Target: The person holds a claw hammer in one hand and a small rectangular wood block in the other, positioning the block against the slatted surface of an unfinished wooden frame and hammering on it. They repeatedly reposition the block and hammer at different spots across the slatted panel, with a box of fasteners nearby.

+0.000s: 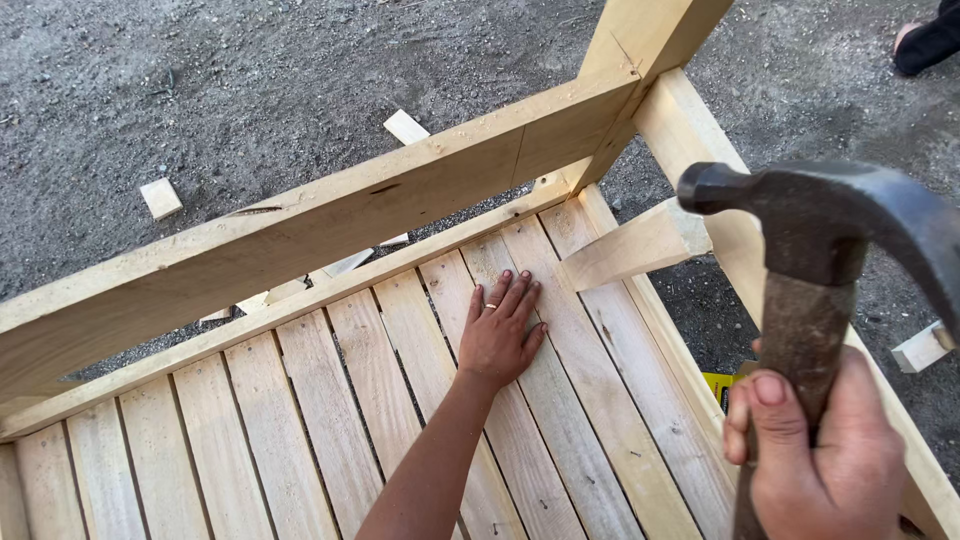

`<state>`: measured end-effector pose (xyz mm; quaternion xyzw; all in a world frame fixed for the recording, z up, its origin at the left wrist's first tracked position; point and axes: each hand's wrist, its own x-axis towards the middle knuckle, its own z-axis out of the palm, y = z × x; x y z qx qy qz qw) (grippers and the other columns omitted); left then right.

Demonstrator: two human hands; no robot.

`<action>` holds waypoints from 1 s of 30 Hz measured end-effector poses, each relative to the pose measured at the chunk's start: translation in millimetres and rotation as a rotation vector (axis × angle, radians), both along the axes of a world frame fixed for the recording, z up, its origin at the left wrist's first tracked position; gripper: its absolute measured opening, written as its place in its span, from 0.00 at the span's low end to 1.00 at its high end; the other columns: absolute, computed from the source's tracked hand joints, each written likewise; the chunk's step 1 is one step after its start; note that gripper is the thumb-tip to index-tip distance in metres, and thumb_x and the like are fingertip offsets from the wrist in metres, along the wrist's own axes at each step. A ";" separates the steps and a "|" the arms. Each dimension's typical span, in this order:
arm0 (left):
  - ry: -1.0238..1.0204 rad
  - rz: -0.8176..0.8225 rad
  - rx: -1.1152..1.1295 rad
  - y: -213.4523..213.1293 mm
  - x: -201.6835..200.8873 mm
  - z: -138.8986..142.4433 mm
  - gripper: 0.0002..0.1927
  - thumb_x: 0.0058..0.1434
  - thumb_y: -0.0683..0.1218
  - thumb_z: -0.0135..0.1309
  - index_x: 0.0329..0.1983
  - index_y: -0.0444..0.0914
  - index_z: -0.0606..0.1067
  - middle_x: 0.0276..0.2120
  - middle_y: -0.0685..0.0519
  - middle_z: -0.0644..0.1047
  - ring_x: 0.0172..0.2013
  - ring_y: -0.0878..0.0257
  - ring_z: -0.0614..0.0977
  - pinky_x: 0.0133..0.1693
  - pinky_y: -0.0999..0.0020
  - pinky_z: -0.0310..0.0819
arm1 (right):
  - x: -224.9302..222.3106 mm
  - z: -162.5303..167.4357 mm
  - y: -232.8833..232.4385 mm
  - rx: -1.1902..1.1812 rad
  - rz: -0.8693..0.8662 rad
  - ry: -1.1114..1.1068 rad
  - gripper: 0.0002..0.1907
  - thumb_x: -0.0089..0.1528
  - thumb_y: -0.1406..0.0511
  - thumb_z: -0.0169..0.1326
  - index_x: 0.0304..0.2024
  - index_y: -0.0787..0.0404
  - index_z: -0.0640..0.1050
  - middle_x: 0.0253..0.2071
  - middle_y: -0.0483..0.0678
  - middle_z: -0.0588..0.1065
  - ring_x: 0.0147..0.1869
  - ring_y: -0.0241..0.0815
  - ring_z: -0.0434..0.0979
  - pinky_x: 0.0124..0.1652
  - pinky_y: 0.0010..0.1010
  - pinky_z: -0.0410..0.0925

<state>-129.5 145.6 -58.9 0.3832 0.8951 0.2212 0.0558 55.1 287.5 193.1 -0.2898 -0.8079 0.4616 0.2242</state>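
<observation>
Left hand (500, 335) lies flat, fingers spread, pressing the slats (400, 400) of the wooden frame (300, 225). Right hand (825, 455) is wrapped tight around the claw hammer (810, 250), raised near the angled brace (635, 248). Judgement: the pressing hand should stay well apart from the strike, and blows land square.

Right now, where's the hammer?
In the head view, lower right: the hammer is raised in the right hand, its head above the frame's right rail.
</observation>
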 end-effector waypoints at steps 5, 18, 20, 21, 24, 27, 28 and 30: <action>-0.062 0.016 0.100 -4.6 0.9 -8.8 0.28 0.69 0.53 0.44 0.71 0.40 0.65 0.72 0.52 0.63 0.73 0.55 0.58 0.71 0.48 0.45 | -50.0 -31.5 -29.0 0.015 0.086 -0.247 0.13 0.66 0.58 0.50 0.43 0.62 0.70 0.19 0.47 0.75 0.21 0.38 0.77 0.24 0.31 0.70; -0.191 0.417 0.713 -14.2 0.2 -12.1 0.20 0.53 0.29 0.43 0.49 0.34 0.70 0.56 0.40 0.67 0.58 0.43 0.71 0.58 0.56 0.71 | -102.2 -141.7 -40.7 0.148 -0.016 -0.262 0.15 0.68 0.57 0.49 0.45 0.63 0.68 0.24 0.58 0.77 0.29 0.60 0.82 0.31 0.49 0.70; -0.171 0.418 0.771 -14.6 -1.4 -11.9 0.21 0.54 0.29 0.42 0.51 0.34 0.68 0.56 0.40 0.66 0.57 0.44 0.71 0.57 0.55 0.71 | -132.6 -149.3 -48.1 0.200 0.013 -0.358 0.13 0.69 0.59 0.52 0.44 0.63 0.69 0.27 0.61 0.77 0.34 0.69 0.77 0.33 0.54 0.68; -0.170 0.425 0.800 -14.8 -1.5 -12.0 0.22 0.55 0.29 0.42 0.53 0.34 0.68 0.56 0.40 0.66 0.57 0.44 0.71 0.58 0.55 0.71 | -139.2 -146.0 -49.2 0.181 0.001 -0.382 0.14 0.69 0.59 0.52 0.45 0.63 0.69 0.27 0.62 0.77 0.35 0.70 0.77 0.34 0.55 0.68; -0.200 0.454 0.856 -15.5 -1.1 -11.6 0.20 0.56 0.29 0.42 0.52 0.34 0.67 0.56 0.40 0.66 0.57 0.45 0.72 0.58 0.56 0.71 | -140.2 -122.2 -46.8 0.124 -0.049 -0.394 0.15 0.68 0.57 0.51 0.47 0.63 0.68 0.27 0.64 0.77 0.36 0.70 0.78 0.36 0.56 0.68; -0.191 0.457 0.854 -17.2 2.0 -11.0 0.20 0.57 0.29 0.42 0.53 0.33 0.66 0.58 0.39 0.67 0.60 0.43 0.71 0.62 0.54 0.67 | -119.9 -106.5 -46.8 0.074 -0.129 -0.379 0.16 0.67 0.57 0.49 0.46 0.63 0.67 0.27 0.65 0.77 0.34 0.68 0.80 0.36 0.56 0.70; -0.140 0.449 0.867 -17.9 1.7 -11.1 0.20 0.57 0.29 0.42 0.53 0.33 0.66 0.59 0.39 0.67 0.61 0.42 0.70 0.64 0.52 0.65 | -119.2 -108.8 -47.3 0.089 -0.136 -0.334 0.16 0.67 0.57 0.48 0.47 0.63 0.67 0.27 0.65 0.77 0.34 0.66 0.80 0.36 0.56 0.70; -0.107 0.435 0.862 -18.4 0.5 -11.3 0.19 0.60 0.31 0.43 0.56 0.32 0.65 0.63 0.37 0.64 0.65 0.40 0.67 0.67 0.50 0.60 | -124.2 -119.9 -47.8 0.164 -0.081 -0.341 0.16 0.66 0.58 0.49 0.48 0.64 0.68 0.28 0.66 0.77 0.35 0.68 0.78 0.36 0.56 0.70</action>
